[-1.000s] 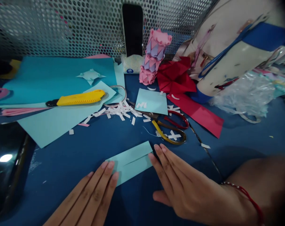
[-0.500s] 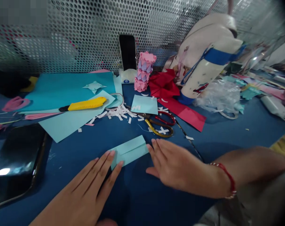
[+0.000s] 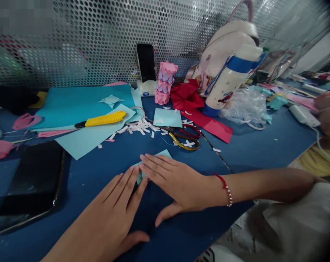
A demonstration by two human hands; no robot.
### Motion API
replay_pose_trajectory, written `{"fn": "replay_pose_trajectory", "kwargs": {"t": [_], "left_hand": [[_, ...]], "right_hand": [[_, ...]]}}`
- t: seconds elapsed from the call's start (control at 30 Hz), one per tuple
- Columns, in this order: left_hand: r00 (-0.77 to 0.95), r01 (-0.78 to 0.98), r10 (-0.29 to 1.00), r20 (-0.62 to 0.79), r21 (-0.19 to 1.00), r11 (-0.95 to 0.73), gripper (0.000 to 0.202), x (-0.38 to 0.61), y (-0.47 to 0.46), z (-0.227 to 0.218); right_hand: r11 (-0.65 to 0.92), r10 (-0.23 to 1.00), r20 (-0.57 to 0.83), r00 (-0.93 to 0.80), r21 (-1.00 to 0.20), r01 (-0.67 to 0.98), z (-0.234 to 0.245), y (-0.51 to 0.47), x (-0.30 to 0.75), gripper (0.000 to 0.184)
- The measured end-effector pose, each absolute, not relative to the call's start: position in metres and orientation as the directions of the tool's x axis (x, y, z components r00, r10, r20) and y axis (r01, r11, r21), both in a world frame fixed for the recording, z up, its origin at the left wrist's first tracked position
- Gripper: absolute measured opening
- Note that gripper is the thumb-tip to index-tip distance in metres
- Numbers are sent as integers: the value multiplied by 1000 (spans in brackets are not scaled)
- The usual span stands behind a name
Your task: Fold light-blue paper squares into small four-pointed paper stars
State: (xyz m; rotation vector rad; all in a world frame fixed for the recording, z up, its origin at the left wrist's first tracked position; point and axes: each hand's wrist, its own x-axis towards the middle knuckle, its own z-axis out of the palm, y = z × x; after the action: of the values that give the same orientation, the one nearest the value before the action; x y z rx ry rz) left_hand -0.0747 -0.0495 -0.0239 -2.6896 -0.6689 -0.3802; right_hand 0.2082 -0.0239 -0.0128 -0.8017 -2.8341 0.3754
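A small folded light-blue paper [image 3: 163, 154] lies on the blue table [image 3: 105, 167], mostly hidden. My right hand [image 3: 173, 180] lies flat over it with fingers stretched out and pointing left; a red bead bracelet is on that wrist. My left hand [image 3: 116, 207] rests flat beside it, fingers straight, its fingertips at the paper's left edge. Neither hand grips anything.
Scissors [image 3: 185, 138] and white paper scraps [image 3: 139, 127] lie just beyond the hands. A yellow utility knife [image 3: 103, 119] rests on teal sheets [image 3: 72, 103]. A black phone [image 3: 31, 183] lies at left. Pink paper tower [image 3: 165, 83], red paper [image 3: 208, 123], a bag [image 3: 227, 62] and perforated metal wall stand behind.
My right hand has slid left over the folded paper, covering most of it. The view has pulled back and risen, showing more of the table's right side.
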Motion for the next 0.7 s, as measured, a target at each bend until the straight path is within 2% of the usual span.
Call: {"fn": "replay_pose_trajectory", "kwargs": {"t": [0.13, 0.23, 0.33, 0.43, 0.5, 0.57, 0.63, 0.7], "left_hand": [[853, 494, 384, 354, -309, -813, 87, -66, -49, -16], [850, 500, 397, 346, -294, -815, 89, -67, -51, -16], [839, 518, 422, 343, -268, -812, 87, -67, -53, -16], [821, 537, 451, 350, -203, -819, 70, -65, -51, -10], [801, 557, 483, 354, -142, -819, 54, -63, -44, -4], [778, 583, 521, 351, -95, -807, 52, -60, -34, 3], [724, 647, 602, 336, -29, -762, 49, -58, -22, 7], [667, 707, 686, 291, 42, -706, 49, -55, -9, 8]], "right_hand": [[810, 569, 94, -817, -235, 537, -11, -28, 233, 118], [806, 585, 73, -808, -155, 571, -9, -30, 252, 113], [810, 586, 69, -808, -61, 583, -9, -31, 266, 119], [824, 566, 84, -820, -15, 567, -7, -29, 272, 123], [846, 531, 98, -842, 4, 534, -1, -25, 272, 118], [870, 490, 100, -866, 14, 494, 10, -17, 270, 103], [878, 478, 98, -873, -22, 478, 24, -4, 265, 75], [830, 549, 61, -834, -155, 536, 37, 13, 256, 45]]}}
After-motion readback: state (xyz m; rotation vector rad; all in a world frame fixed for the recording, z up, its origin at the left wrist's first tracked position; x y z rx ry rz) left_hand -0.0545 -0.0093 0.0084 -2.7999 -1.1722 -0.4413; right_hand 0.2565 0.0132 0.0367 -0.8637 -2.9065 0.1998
